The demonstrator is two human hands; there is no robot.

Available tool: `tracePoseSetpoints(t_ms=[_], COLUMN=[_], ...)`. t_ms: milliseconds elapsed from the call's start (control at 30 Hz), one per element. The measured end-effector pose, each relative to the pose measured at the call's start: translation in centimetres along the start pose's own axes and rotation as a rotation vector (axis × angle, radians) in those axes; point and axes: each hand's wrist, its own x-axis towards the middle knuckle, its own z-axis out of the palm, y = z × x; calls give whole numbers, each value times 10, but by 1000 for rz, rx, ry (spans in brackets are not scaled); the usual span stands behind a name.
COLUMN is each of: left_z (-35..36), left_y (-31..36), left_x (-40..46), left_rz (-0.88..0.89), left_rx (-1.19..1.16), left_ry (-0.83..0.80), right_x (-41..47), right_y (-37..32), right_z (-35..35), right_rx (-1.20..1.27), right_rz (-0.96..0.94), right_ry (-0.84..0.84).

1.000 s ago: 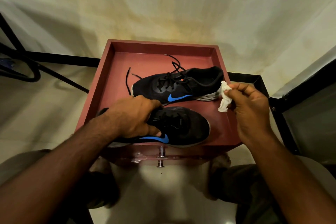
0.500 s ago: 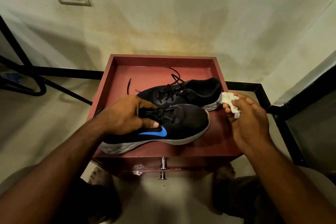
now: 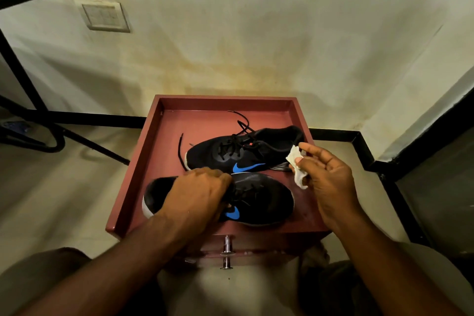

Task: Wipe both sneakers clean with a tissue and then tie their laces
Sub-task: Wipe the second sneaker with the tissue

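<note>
Two black sneakers with blue logos lie in a red tray. The near sneaker points its toe to the right; my left hand grips it over the laces and tongue. The far sneaker points its toe to the left, and its loose black laces trail over the tray floor. My right hand hovers at the tray's right side and pinches a crumpled white tissue close to the far sneaker's heel.
The tray tops a red drawer unit with a metal knob at the front. Black metal frames stand right and left. A stained wall with a switch plate rises behind. My knees are below.
The near sneaker, tilted up on its side half a second ago, now lies flat again under my left hand. My right hand with the tissue has stayed by the far sneaker's heel.
</note>
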Motion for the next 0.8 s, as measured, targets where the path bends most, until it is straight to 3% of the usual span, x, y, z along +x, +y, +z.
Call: tracePoseSetpoints(t_ms=[100,300,467,533,667,800], left_z=[9,19,8,2,-2,2], left_y=[6,25,16,10,3,-8], left_x=[-5,-32,-57,-59,-50,-47], left_rz=[85,63,3,-2,-53,-82], left_rx=[12,12,-359,-405,-73,-65], left_ry=[88,109,72,72,47,-77], right_x=[2,-6,-24,-33,-54,-87], right_y=[0,-4,-9,-10,-22,-29], right_z=[-1,10,8,6,4,5], right_rx=[-28,-75,-244,-324,-428,-613], right_rz=[-6,-42,-161,-200,-258,-441], right_ry=[12,-23,-64,-52,-52,-52])
